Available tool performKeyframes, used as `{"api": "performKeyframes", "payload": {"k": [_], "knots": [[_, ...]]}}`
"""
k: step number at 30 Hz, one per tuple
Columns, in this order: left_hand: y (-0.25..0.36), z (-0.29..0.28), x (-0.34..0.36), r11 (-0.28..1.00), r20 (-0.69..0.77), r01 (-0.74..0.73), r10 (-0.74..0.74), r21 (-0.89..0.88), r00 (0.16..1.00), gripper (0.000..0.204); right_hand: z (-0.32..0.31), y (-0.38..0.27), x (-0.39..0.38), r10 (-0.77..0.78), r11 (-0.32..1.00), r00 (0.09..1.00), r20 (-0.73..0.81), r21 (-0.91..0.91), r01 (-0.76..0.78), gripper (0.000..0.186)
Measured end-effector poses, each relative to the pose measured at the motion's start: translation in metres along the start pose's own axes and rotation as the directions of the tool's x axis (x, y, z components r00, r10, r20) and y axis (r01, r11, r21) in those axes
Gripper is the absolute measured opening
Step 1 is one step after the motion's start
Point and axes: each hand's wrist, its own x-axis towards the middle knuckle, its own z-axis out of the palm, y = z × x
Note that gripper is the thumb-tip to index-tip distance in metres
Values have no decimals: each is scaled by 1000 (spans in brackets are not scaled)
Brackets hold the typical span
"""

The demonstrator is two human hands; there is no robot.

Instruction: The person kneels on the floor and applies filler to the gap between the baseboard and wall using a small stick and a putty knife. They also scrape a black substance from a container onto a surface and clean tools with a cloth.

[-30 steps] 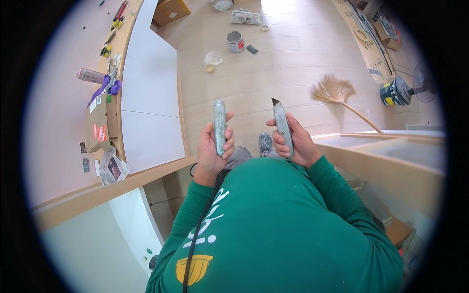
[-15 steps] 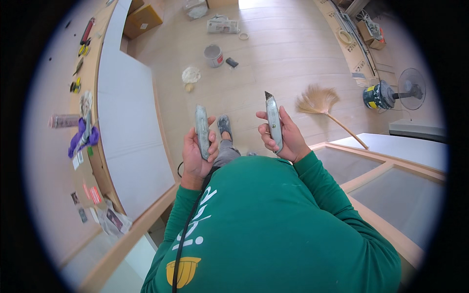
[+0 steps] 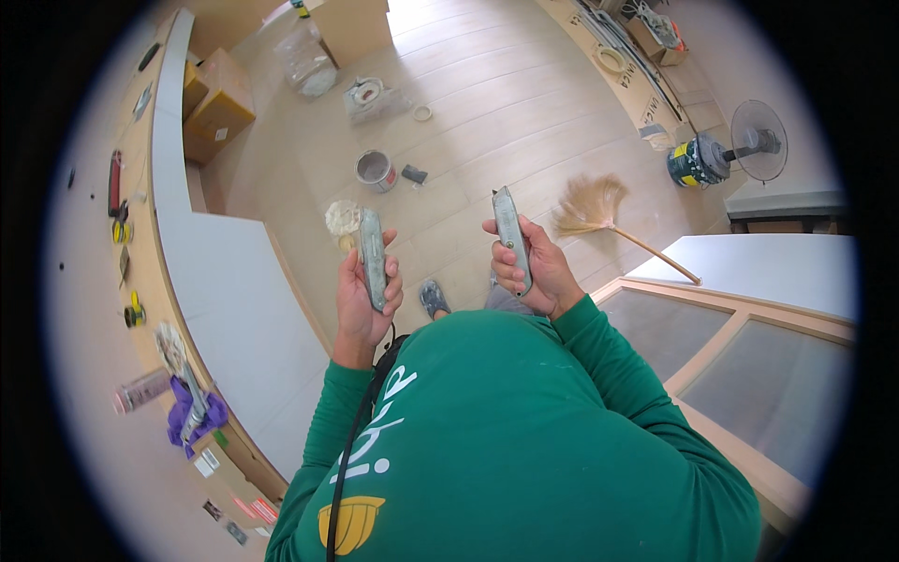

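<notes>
My left hand (image 3: 360, 316) is wrapped round a worn grey metal utility knife (image 3: 373, 255), held upright in front of my chest with no blade showing at its top end. A second grey utility knife (image 3: 508, 229) is in my right hand (image 3: 551, 278), its fingers closed round the handle. That one leans slightly left, and a short dark blade tip shows at its upper end. The two knives are side by side and apart, above the floor. My feet in dark shoes (image 3: 434, 298) show just below them.
A straw broom (image 3: 592, 208) lies at right beside a wood-framed panel (image 3: 721, 323). On the floor ahead stand a paint bucket (image 3: 375, 171) and cardboard boxes (image 3: 223, 98). A fan (image 3: 757, 140) is at far right. Tools and a purple cloth (image 3: 198, 412) lie along the left worktop.
My view has tilted up and turned, so the floor items sit lower in the picture and more boxes show. Both hands keep their knives; the right knife leans a little more left.
</notes>
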Motion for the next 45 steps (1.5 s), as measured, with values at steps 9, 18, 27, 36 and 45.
{"api": "performKeyframes", "payload": {"k": [9,18,27,36,45], "knots": [[17,32,147,997,-69,15,-10,73,998,65,-74,-108,81,-51,997,998,22,61,49,50],[25,143,317,999,-98,24,-26,-25,995,58,-98,-338,137,-181,983,983,27,21,181,49],[39,194,503,995,-82,103,-103,-15,991,59,-130,-519,223,-397,917,889,-228,-130,376,51],[131,266,763,984,49,179,-178,-22,983,57,-146,-669,360,-375,926,799,-470,-145,350,54],[249,323,937,977,-1,-46,48,206,999,43,-232,-791,527,-122,993,837,-533,-58,108,40]]}}
